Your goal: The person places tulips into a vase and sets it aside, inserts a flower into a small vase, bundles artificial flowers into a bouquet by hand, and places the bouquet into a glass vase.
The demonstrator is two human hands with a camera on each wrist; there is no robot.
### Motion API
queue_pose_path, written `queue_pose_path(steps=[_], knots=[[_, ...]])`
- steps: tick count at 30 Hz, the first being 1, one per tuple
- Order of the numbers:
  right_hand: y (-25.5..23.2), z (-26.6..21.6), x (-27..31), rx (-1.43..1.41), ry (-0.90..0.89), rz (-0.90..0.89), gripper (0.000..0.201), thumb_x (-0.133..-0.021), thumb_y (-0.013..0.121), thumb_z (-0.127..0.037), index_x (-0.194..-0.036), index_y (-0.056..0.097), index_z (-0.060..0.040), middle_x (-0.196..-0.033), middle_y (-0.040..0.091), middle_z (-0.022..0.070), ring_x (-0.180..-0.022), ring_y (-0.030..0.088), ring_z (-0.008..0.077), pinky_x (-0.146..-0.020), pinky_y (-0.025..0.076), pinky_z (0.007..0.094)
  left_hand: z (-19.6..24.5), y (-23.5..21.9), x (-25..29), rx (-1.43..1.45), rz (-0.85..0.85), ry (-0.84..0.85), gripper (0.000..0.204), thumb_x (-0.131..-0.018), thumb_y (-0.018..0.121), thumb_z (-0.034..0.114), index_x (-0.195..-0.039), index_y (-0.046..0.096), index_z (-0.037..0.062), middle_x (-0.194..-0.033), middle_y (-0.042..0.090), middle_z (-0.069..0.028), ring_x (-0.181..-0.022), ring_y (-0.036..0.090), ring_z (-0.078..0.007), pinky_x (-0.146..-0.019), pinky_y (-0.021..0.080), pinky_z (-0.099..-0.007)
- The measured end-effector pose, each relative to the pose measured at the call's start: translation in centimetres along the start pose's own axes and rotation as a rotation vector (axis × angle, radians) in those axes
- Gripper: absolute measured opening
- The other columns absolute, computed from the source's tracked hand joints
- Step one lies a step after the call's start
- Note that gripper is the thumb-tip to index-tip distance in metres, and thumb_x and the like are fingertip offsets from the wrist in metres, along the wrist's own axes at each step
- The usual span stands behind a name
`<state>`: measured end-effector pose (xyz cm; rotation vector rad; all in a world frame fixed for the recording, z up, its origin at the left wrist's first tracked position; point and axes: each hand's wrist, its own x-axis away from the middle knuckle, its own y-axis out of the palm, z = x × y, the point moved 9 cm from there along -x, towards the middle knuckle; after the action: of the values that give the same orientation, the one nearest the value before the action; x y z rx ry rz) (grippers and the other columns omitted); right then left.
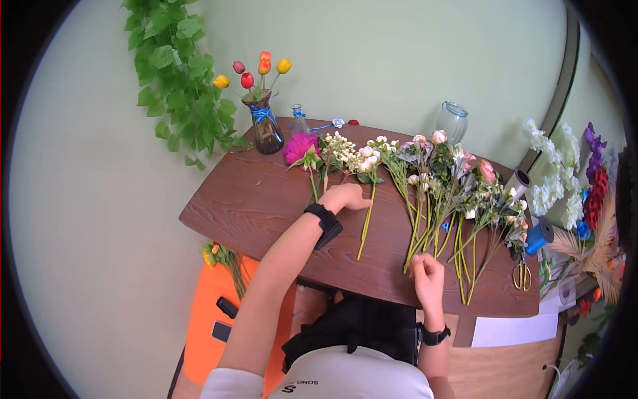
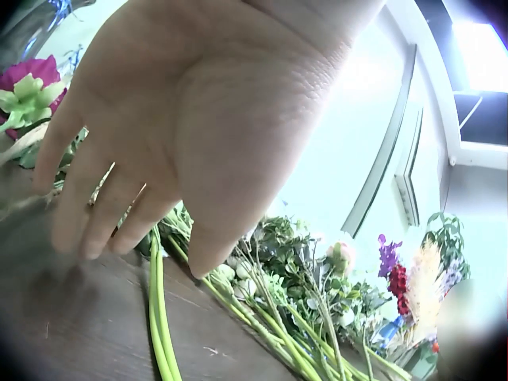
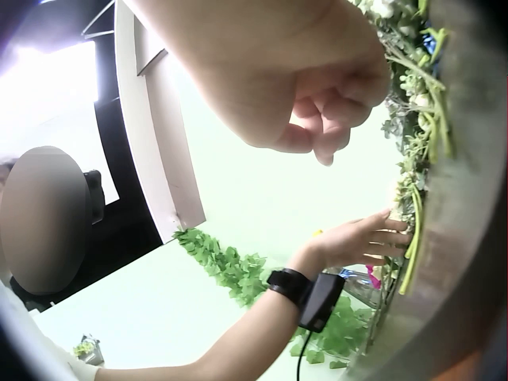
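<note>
My left hand [image 1: 345, 197] [image 2: 182, 119] reaches over the table beside a white-flowered sprig with green stems [image 1: 367, 229] [image 2: 161, 317]; its fingers are extended and loose, gripping nothing visible. Whether the fingertips touch the sprig, I cannot tell. To their left lie a magenta flower [image 1: 301, 149] [image 2: 32, 86] and a cream berry sprig [image 1: 340, 151]. At the front edge, my right hand [image 1: 428, 279] [image 3: 317, 79] hangs with loosely curled, empty fingers, close to the stem ends of a wide row of pink and white flowers [image 1: 432, 179].
A dark vase of tulips [image 1: 268, 133], a small glass bottle [image 1: 300, 123] and a glass jar [image 1: 452, 123] stand along the back of the brown table [image 1: 232, 193]. Scissors [image 1: 522, 274] and ribbon spools [image 1: 539, 236] are at the right. Green vines [image 1: 174, 73] hang at left.
</note>
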<state>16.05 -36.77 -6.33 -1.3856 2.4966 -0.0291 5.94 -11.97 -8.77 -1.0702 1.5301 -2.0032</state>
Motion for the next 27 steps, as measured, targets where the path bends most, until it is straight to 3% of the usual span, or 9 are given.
queue_pose_path(steps=[2,3,4,6,11,16,21,24,27], knots=[[0.7,-1.8,-1.4,-0.067,0.022,-0.081,0.021,-0.085,0.050,-0.013,-0.067,0.054,-0.0016,-0.051,0.047,-0.0031,-0.047,0.040,0.0020,-0.043,0.029,0.0191,-1.1,-1.1,0.0,0.235,0.106,0.066,0.049,-0.078,0.049,0.045,-0.098,0.060,0.0026,-0.094,0.060,-0.0198,-0.089,0.057,-0.0304,-0.077,0.044,-0.0369],[0.6,-2.3,-2.3,-0.068,0.020,-0.080,0.021,-0.085,0.050,-0.013,-0.067,0.054,-0.0016,-0.051,0.047,-0.0031,-0.047,0.040,0.0020,-0.043,0.029,0.0191,-1.8,-1.9,0.0,0.282,0.209,0.084,0.040,-0.077,0.052,0.040,-0.085,0.061,0.0023,-0.083,0.062,-0.0179,-0.079,0.059,-0.0295,-0.070,0.046,-0.0362],[1.3,-2.9,-3.2,-0.079,0.015,-0.156,0.021,-0.085,0.049,-0.013,-0.069,0.055,-0.0021,-0.052,0.048,-0.0031,-0.048,0.041,0.0019,-0.044,0.029,0.0185,-2.2,-2.2,0.1,0.278,0.210,0.086,0.040,-0.077,0.052,0.040,-0.085,0.061,0.0023,-0.083,0.062,-0.0179,-0.079,0.059,-0.0295,-0.070,0.046,-0.0362],[2.2,-3.6,-5.0,-0.091,0.011,-0.231,0.020,-0.086,0.048,-0.014,-0.071,0.055,-0.0026,-0.054,0.048,-0.0031,-0.049,0.041,0.0019,-0.045,0.029,0.0180,-4.6,-3.5,0.6,0.348,0.350,-0.055,0.037,-0.076,0.054,0.039,-0.074,0.058,0.0027,-0.077,0.061,-0.0156,-0.074,0.059,-0.0292,-0.066,0.045,-0.0369],[4.2,-2.8,-9.6,-0.073,0.053,-0.340,0.017,-0.085,0.046,-0.014,-0.075,0.057,-0.0042,-0.058,0.051,-0.0025,-0.051,0.041,0.0020,-0.046,0.029,0.0170,-7.4,-4.2,0.6,0.482,0.490,-0.037,0.030,-0.076,0.058,0.033,-0.073,0.055,0.0027,-0.067,0.058,-0.0101,-0.065,0.057,-0.0219,-0.060,0.045,-0.0329],[4.5,-1.0,-12.7,-0.074,0.150,-0.352,0.018,-0.083,0.045,-0.016,-0.076,0.058,-0.0054,-0.060,0.052,-0.0022,-0.048,0.041,0.0027,-0.043,0.030,0.0167,-10.3,-4.5,-0.1,0.865,0.602,0.031,0.025,-0.080,0.057,0.025,-0.074,0.055,0.0001,-0.063,0.054,-0.0016,-0.058,0.049,-0.0080,-0.054,0.041,-0.0234],[4.7,0.8,-14.7,-0.178,0.216,-0.311,0.019,-0.084,0.045,-0.016,-0.076,0.059,-0.0058,-0.060,0.052,-0.0016,-0.046,0.040,0.0037,-0.042,0.031,0.0167,-12.7,-4.3,-1.0,0.910,0.670,0.012,0.022,-0.080,0.057,0.022,-0.074,0.056,0.0011,-0.061,0.050,0.0032,-0.055,0.044,-0.0045,-0.049,0.036,-0.0214],[5.5,1.7,-14.7,-0.179,0.252,-0.298,0.019,-0.083,0.046,-0.019,-0.075,0.057,-0.0061,-0.060,0.051,-0.0022,-0.045,0.041,0.0040,-0.041,0.030,0.0170,-14.2,-4.7,-1.5,0.955,0.703,-0.002,0.022,-0.078,0.056,0.021,-0.074,0.057,-0.0005,-0.061,0.056,-0.0027,-0.055,0.051,-0.0103,-0.052,0.042,-0.0253],[6.5,3.3,-13.9,-0.197,0.317,-0.349,0.019,-0.084,0.045,-0.018,-0.077,0.058,-0.0062,-0.061,0.052,-0.0019,-0.045,0.041,0.0039,-0.042,0.032,0.0169,-15.6,-6.8,-1.3,1.015,0.759,-0.004,0.014,-0.078,0.054,0.015,-0.077,0.058,0.0015,-0.065,0.053,0.0033,-0.057,0.046,-0.0041,-0.052,0.038,-0.0197]])
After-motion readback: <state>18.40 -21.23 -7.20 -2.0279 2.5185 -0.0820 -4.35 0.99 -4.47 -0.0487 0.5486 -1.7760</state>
